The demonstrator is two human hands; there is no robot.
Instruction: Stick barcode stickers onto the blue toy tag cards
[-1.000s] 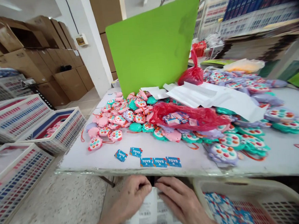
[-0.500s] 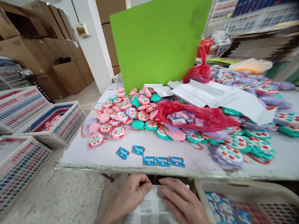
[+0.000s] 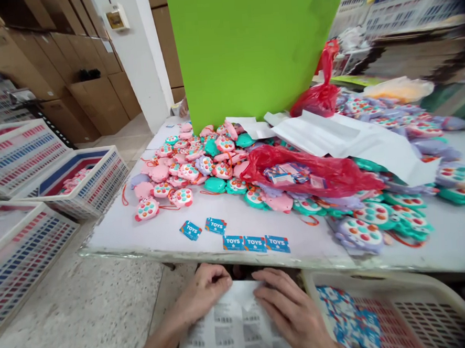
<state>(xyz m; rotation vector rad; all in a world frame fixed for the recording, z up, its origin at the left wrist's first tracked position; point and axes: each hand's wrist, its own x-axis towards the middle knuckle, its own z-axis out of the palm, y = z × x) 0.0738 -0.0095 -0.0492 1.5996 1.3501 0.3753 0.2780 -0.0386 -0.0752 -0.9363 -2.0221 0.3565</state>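
Observation:
Below the table's front edge, a white sheet of barcode labels point(image 3: 236, 328) lies under my hands. My left hand point(image 3: 204, 296) is closed at its upper left corner, thumb and forefinger pinched together there. My right hand point(image 3: 292, 309) rests along the sheet's right side with fingers stretched out over it. Just beyond, several blue TOYS cards point(image 3: 254, 243) lie on the tabletop near the edge, three in a row and two set apart behind them. Whether a loose label sits between my left fingertips cannot be made out.
Pink, purple and green animal-shaped pop toys point(image 3: 189, 171) are heaped across the table point(image 3: 118, 238). Among them lie a red plastic bag point(image 3: 347, 180) with cards and white paper point(image 3: 332, 136). A green board point(image 3: 248, 52) stands behind. A cream basket point(image 3: 381, 280) holds more cards; crates point(image 3: 103, 187) stand left.
My view has tipped slightly downward. My right fingers have drawn a little to the right, so the gap between the hands is wider and more of the sheet's top shows.

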